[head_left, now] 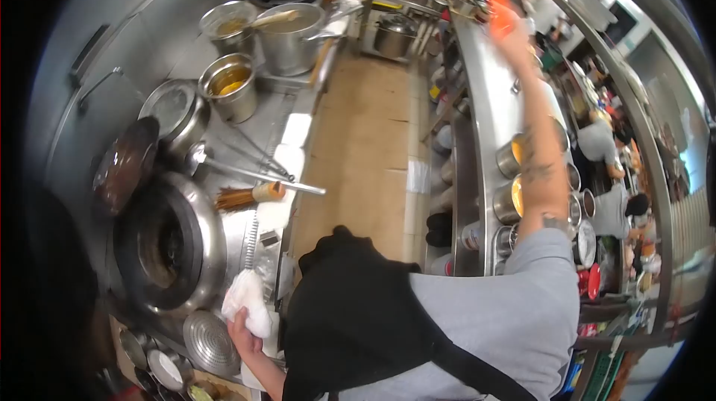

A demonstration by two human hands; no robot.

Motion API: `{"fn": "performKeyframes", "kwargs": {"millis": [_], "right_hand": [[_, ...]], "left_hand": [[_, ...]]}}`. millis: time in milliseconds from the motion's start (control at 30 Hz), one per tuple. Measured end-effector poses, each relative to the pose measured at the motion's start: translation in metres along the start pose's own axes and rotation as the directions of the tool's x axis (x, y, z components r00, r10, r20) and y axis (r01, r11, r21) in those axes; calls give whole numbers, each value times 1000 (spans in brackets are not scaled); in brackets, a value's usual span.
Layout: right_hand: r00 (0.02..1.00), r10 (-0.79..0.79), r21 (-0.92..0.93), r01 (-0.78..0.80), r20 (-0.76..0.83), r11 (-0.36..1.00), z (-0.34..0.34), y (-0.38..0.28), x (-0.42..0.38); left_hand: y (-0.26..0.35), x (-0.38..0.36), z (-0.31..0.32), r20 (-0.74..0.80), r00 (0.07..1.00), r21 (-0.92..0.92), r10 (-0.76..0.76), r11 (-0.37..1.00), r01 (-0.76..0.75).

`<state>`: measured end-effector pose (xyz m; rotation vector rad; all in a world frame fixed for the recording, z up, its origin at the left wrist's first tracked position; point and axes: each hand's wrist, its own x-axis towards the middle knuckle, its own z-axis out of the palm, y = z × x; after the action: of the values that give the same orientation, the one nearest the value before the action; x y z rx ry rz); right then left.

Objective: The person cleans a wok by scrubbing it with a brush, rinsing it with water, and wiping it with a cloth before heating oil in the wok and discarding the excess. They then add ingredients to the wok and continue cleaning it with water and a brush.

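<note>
My left hand is closed around a bunched white cloth at the stove's front edge. A coiled metal spring runs up from the cloth. A bamboo brush lies just above that, beside a long-handled metal ladle. To the left is the wok burner with its dark ring. My right arm stretches far over the steel counter on the right. At its end my right hand grips a bright orange object, blurred, whose kind I cannot make out.
Pots stand along the stove, among them a large stockpot and a pot of yellow liquid. Metal containers line the right counter. Brown floor covering runs between. Other people stand beyond the counter.
</note>
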<state>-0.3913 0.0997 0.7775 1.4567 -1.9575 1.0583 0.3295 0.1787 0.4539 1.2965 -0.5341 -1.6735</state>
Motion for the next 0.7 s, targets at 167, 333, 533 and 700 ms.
{"fn": "performKeyframes", "kwargs": {"millis": [167,333,533,700], "right_hand": [[513,-501,651,-162,697,742,221,-194,-174],[-44,-834,834,-27,550,552,317,-431,-212],[-278,-701,696,579,657,423,413,-635,-277],[-318,-523,540,765,791,351,496,-701,-334]], "left_hand": [[-28,-9,-18,-162,974,-130,161,975,-182],[-33,-57,-19,-326,922,-243,208,924,-294],[-69,-130,6,-722,667,-312,183,775,-549],[-105,-166,61,-870,492,-347,23,681,-645]]}}
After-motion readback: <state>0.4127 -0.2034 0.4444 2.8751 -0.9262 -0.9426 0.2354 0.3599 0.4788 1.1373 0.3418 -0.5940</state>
